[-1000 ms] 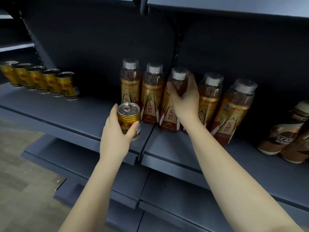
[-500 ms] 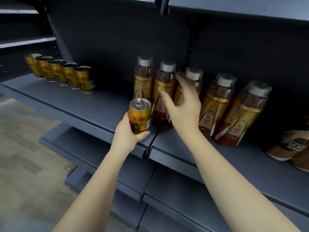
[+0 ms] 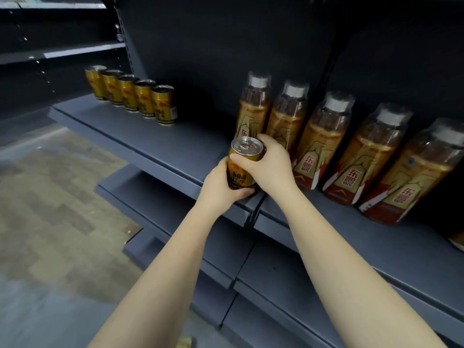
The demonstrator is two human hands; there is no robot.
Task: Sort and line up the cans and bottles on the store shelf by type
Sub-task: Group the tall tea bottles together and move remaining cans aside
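Observation:
Both hands hold one gold Red Bull can [image 3: 238,175] at the front edge of the grey shelf [image 3: 160,149]. My left hand [image 3: 218,187] grips its lower body from the left and underneath. My right hand [image 3: 270,163] curls round its top from the right, thumb across the front. Behind the can stand several amber bottles with white caps [image 3: 324,141] in a row running right. At the shelf's far left, several matching gold cans [image 3: 143,99] stand in a line.
An upper shelf [image 3: 62,52] sits at the left, and lower grey shelves [image 3: 226,247] jut out beneath my arms. Wood-pattern floor [image 3: 57,209] lies to the left. A brown bottle's edge [image 3: 457,241] shows at the far right.
My right hand left the bottles and came down onto the can's top. My left hand kept the can near the shelf's front edge. The view shifted left.

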